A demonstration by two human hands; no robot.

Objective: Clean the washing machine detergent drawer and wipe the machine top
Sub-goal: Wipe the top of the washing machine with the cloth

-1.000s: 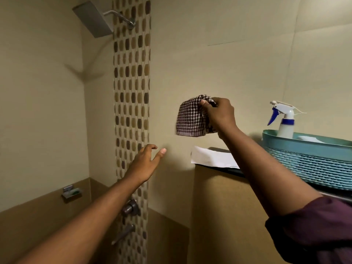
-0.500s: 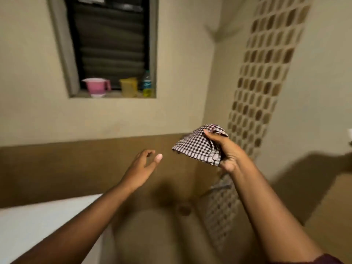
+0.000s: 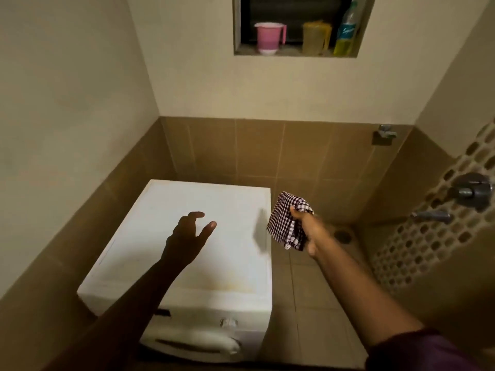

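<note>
A white front-loading washing machine stands in the corner of a tiled bathroom, its flat top facing me. Its front panel with a dial shows at the bottom edge; the detergent drawer is hidden behind my left forearm. My left hand hovers over the middle of the machine top, fingers spread and empty. My right hand is just past the machine's right edge, gripping a bunched dark-and-white checked cloth above the floor.
A wall niche holds a pink jug, a yellow jug and a bottle. Taps stick out from the mosaic wall on the right. A floor drain lies beyond my right hand.
My view has swung left and down from the shower wall and basket shelf to the washing machine. Both hands have come down over it, the right still holding the cloth.
</note>
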